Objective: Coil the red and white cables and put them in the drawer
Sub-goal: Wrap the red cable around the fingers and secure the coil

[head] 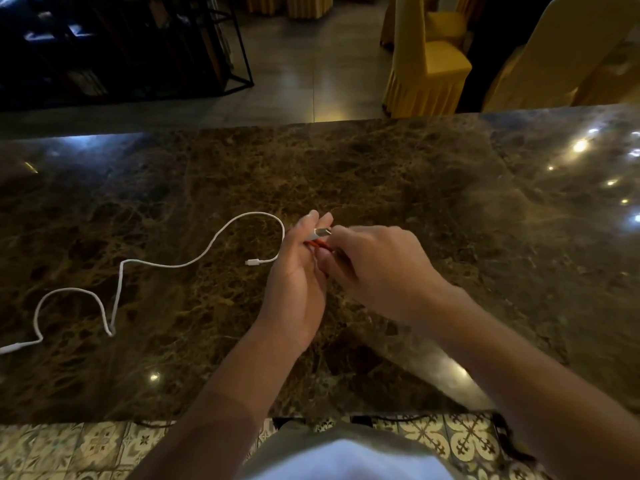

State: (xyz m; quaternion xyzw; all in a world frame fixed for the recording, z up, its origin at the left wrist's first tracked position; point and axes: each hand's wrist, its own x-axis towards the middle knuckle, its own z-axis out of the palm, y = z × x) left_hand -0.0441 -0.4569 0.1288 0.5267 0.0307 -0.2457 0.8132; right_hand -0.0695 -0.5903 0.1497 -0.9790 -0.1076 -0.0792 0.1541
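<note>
red cable (318,243) mostly hidden between hands, white cable (166,265) end cut off at left edge

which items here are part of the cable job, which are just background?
Job:
- red cable, bunched between both hands
- white cable, loose and uncoiled on the marble counter
- left hand and right hand, both gripping the red cable

Background:
- yellow-covered chairs
- dark metal rack

No drawer in view.
</note>
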